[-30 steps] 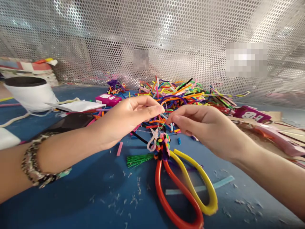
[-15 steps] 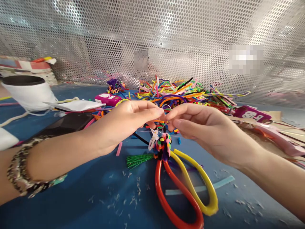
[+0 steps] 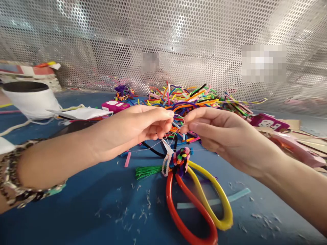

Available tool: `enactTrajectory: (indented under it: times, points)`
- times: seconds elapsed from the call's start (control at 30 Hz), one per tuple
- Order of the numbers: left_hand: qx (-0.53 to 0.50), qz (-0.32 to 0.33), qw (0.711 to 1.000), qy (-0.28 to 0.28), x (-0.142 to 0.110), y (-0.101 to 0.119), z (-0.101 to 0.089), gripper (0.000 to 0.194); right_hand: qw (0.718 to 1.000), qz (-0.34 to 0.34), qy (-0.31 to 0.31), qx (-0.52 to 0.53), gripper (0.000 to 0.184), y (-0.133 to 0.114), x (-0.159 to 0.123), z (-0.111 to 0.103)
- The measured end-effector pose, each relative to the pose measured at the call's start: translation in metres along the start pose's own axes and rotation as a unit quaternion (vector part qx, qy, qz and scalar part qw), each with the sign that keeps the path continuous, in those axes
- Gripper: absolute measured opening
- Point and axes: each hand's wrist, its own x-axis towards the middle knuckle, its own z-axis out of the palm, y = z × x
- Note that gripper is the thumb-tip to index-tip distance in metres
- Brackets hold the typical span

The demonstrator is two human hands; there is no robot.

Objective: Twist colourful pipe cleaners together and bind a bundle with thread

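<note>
My left hand (image 3: pixel 138 127) and my right hand (image 3: pixel 217 131) meet fingertip to fingertip above the blue table, each pinching a thin pale thread (image 3: pixel 176 137). From the thread hangs a small multicoloured bead cluster (image 3: pixel 181 160) with a white beaded loop (image 3: pixel 166 163) beside it. Below it lie a red loop (image 3: pixel 189 214), a yellow loop (image 3: pixel 217 200) and a green tassel (image 3: pixel 148 171), joined at the cluster. A beaded bracelet (image 3: pixel 15 190) is on my left wrist.
A heap of coloured pipe cleaners (image 3: pixel 194 98) lies behind my hands. At the left stand a white pot (image 3: pixel 30 98) and a white paper (image 3: pixel 79 113); purple boxes (image 3: pixel 269 121) sit right. Perforated metal mesh (image 3: pixel 163 41) walls the back. Small scraps litter the blue table (image 3: pixel 102 211).
Both hands have stayed pinched together and risen slightly; the bead cluster has shifted a little right and the thread is drawn tauter.
</note>
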Motion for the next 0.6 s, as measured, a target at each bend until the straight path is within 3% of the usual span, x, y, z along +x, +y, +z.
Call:
enactTrajectory:
  times: [0.3,0.5,0.6]
  points:
    - [-0.007,-0.004,1.0,-0.03,-0.008,0.014,0.007,0.019,1.0,-0.002,0.014,0.009,0.001,-0.001,-0.002,0.001]
    - [-0.005,0.051,0.998,0.048,-0.01,0.006,0.006,0.015,0.999,-0.019,0.023,-0.019,0.003,0.001,-0.004,0.004]
    - [-0.036,0.082,0.995,0.049,-0.01,0.005,0.006,0.012,0.998,-0.03,0.031,-0.042,0.004,0.003,-0.005,0.008]
